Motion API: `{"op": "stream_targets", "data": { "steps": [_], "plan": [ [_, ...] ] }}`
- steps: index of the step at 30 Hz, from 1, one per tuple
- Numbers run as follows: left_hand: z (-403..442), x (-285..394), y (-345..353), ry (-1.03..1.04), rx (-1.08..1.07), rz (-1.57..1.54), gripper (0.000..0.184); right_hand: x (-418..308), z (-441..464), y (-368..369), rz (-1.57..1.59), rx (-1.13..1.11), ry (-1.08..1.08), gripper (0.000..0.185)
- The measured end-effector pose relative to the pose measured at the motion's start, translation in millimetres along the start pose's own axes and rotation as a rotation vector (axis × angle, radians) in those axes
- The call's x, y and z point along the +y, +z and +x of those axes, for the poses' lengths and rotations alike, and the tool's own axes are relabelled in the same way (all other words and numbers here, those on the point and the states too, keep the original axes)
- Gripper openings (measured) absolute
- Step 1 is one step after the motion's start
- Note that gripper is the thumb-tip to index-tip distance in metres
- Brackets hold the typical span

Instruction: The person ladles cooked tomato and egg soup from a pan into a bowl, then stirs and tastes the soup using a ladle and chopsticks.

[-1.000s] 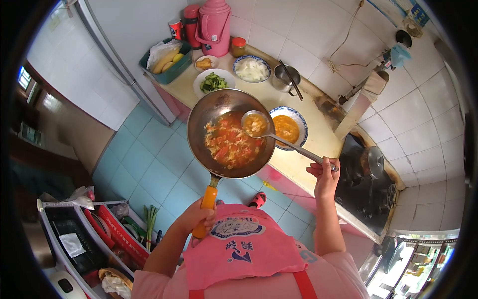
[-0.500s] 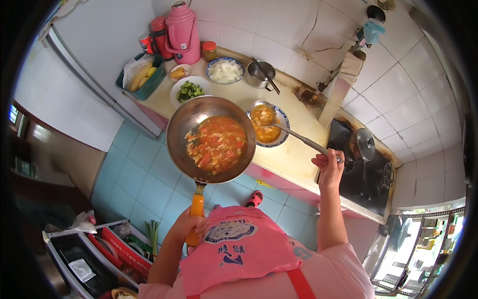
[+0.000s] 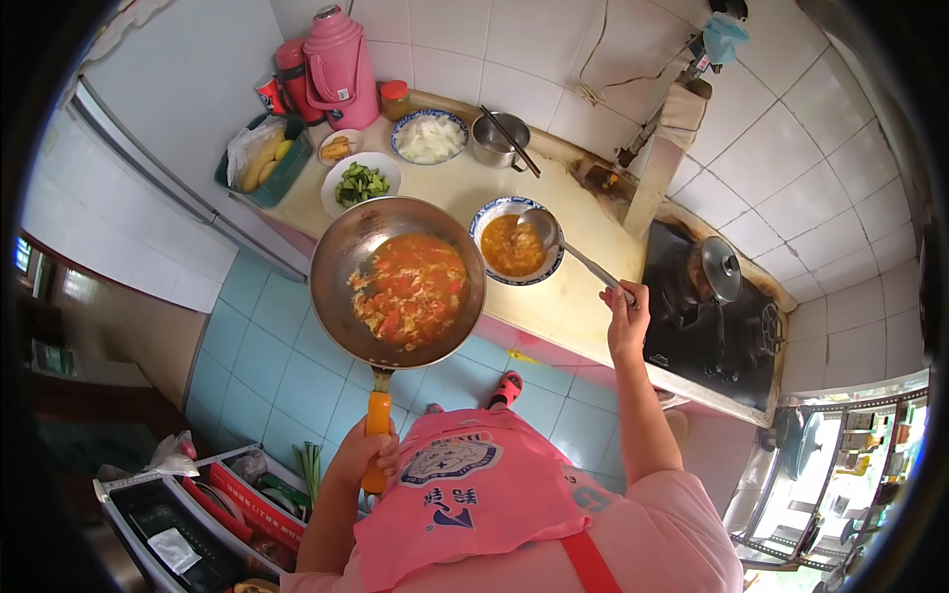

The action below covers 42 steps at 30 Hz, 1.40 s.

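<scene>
My left hand [image 3: 367,456] is wrapped round the orange handle of a wok [image 3: 331,255], held out over the floor by the counter edge. Inside the wok lies a red, soupy tomato and egg mixture [image 3: 410,287]. My right hand [image 3: 627,314] grips the end of a long-handled metal ladle [image 3: 585,265]. The ladle's bowl is tipped over a blue-rimmed bowl [image 3: 481,219], which holds orange-brown soup with egg [image 3: 512,252]. Whether the ladle touches the soup I cannot tell.
On the counter [image 3: 583,222] are a plate of sliced cucumber [image 3: 362,184], a plate of white slices [image 3: 430,136], a small pot [image 3: 491,148] with chopsticks and a pink thermos [image 3: 342,74]. A lidded pot [image 3: 719,269] stands on the black stove [image 3: 682,331] at right.
The ladle has tilted and its contents have gone into the blue-rimmed bowl, where more liquid shows. My right hand has shifted slightly left; the wok stays held beside the counter.
</scene>
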State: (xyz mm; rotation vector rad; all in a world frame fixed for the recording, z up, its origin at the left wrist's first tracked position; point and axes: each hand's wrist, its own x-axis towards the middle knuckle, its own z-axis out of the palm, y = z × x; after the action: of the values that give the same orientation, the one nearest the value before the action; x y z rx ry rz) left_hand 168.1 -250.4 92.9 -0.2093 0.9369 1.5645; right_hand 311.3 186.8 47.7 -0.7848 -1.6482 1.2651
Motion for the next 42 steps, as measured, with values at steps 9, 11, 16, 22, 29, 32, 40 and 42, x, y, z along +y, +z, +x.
{"op": "stream_targets", "data": {
  "steps": [9,11,16,22,29,32,40,42],
  "plan": [
    [0,0,-1,0.010,0.004,-0.004,0.021,-49,-16,4,-0.628,-0.218,-0.443,0.016],
    [0,0,-1,0.016,-0.002,-0.009,0.021,-25,-13,3,-0.162,-0.041,-0.097,0.018],
    [-1,0,-8,0.009,-0.040,-0.034,0.024,-21,-3,-17,0.343,0.098,0.290,0.020],
    [-1,3,-11,0.029,-0.052,0.017,0.025,-81,-23,17,0.370,-0.050,0.199,0.018],
    [-5,5,-15,0.018,-0.048,0.004,0.027,-76,-24,73,0.198,-0.203,0.228,0.028],
    [-5,6,-14,0.005,-0.051,-0.002,0.027,-65,-9,87,0.208,-0.229,0.356,0.030],
    [-11,5,-13,0.009,-0.017,0.030,0.025,-46,4,101,0.190,-0.238,0.413,0.034],
    [-11,5,-13,0.010,-0.006,0.041,0.025,-41,5,99,0.164,-0.232,0.458,0.034]
  ]
}}
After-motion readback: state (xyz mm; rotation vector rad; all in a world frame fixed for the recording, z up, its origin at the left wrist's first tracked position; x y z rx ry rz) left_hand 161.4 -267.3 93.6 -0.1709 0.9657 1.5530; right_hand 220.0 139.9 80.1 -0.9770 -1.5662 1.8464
